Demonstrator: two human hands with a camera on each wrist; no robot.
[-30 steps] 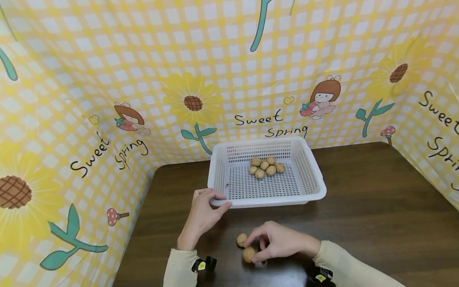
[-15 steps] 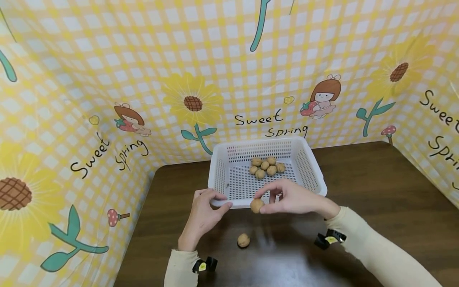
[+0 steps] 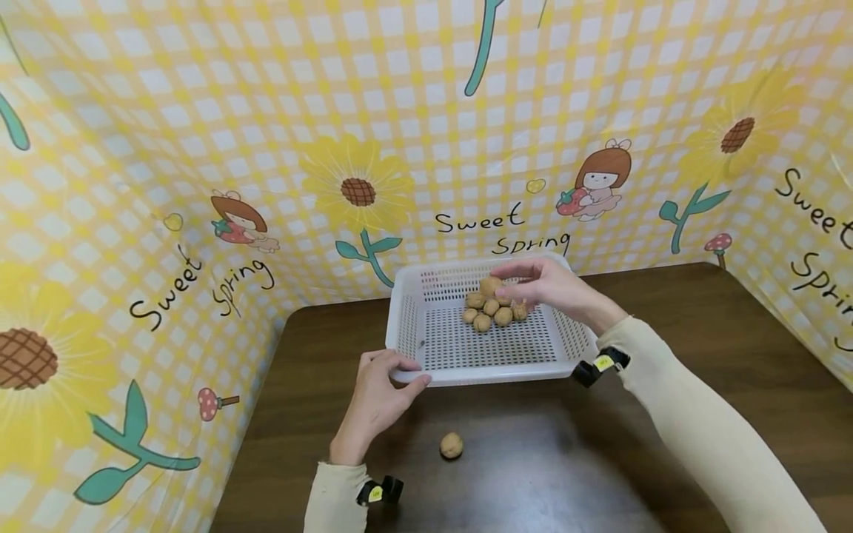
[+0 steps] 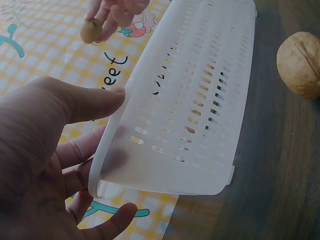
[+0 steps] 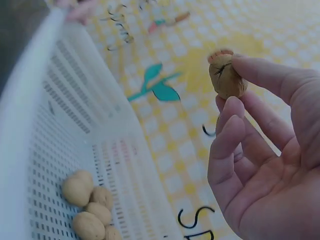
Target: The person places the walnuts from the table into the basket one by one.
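Observation:
My right hand (image 3: 543, 285) pinches a walnut (image 5: 227, 77) between thumb and fingertips, held over the back part of a white plastic basket (image 3: 480, 374). Several walnuts (image 3: 503, 316) lie grouped on the basket floor below it, partly hidden by the hand in the head view. With thumb and fingers around its near left corner, my left hand (image 3: 383, 392) grips the basket rim (image 4: 112, 125). One more walnut (image 3: 451, 446) rests on the table in front of the basket; it also shows large at the right edge of the left wrist view.
The dark brown wooden table (image 3: 320, 333) carries the basket near its back edge. Behind and at both sides hangs a yellow checked cloth (image 3: 266, 111) with sunflowers and lettering. Black wrist cameras (image 3: 380, 491) sit on both forearms.
From the table, my right hand has picked up one of two walnuts and carried it forward over the basket. The left hand stays on the rim.

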